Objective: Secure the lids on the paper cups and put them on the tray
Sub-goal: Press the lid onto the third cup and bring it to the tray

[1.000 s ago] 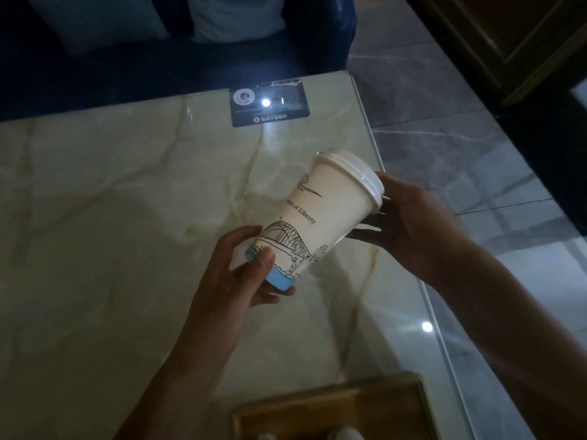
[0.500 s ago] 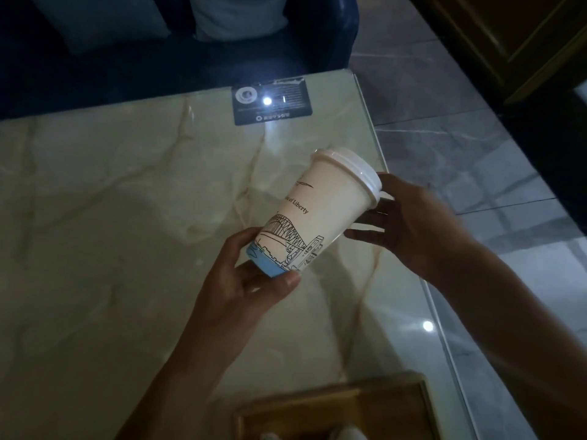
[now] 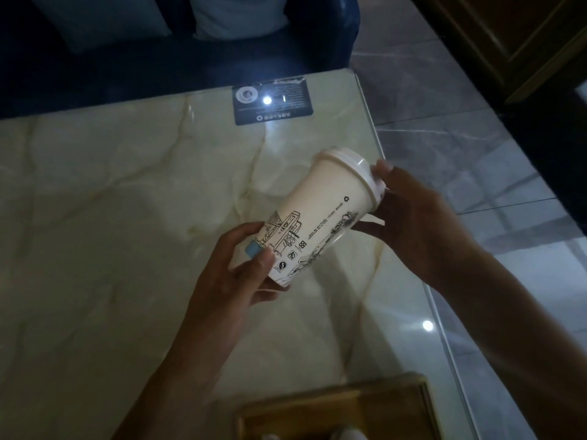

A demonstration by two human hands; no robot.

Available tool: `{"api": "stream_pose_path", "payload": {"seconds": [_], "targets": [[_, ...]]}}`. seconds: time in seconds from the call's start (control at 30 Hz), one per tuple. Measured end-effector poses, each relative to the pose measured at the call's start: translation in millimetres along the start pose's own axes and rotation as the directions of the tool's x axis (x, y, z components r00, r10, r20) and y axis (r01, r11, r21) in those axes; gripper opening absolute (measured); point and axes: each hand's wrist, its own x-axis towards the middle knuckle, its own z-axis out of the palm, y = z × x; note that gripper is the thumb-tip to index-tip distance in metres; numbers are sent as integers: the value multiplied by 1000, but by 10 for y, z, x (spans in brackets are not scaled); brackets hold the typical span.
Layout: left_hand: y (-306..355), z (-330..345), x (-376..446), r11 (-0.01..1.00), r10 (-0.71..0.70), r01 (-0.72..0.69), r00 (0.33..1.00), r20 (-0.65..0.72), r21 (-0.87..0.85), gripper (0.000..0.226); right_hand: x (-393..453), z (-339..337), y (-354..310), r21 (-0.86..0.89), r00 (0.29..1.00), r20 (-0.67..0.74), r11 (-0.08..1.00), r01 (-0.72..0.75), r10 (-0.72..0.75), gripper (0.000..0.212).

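Above table, left hand gripping cup, right hand pressing lid; next, probably onto tray.

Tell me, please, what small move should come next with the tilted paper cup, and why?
Probably press round the white plastic lid once more, then lower the printed white paper cup to the wooden tray. The left hand grips its base, the right hand is at the lid's rim, and the cup is tilted above the marble table.

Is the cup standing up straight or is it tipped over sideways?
Tipped. The paper cup slants in the air, its lid pointing up and right, the left hand gripping its base and the right hand at the lid.
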Motion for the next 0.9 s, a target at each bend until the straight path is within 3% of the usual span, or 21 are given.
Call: {"api": "stream_pose_path", "payload": {"seconds": [0.17,0.33,0.47,0.7,0.9], "targets": [[-7,21,4,999,28,-28,1000,-9,24,37,-13,22,-20,-1,1000,-15,1000,3,-3,25],[-44,-3,-66,990,41,-49,997,63,134,59,-14,48,-40,-38,999,-45,999,-24,22,28],[-73,14,-48,985,57,-60,998,25,164,67,-22,63,-14,-69,992,-116,996,-59,51,50],[-25,35,-42,992,19,-19,1000,-4,126,46,-58,65,-20,-122,987,-142,988,-90,73,71],[9,54,-86,995,-67,66,998,8,73,45,-81,55,-54,-110,992,-123,993,-49,36,56]]}}
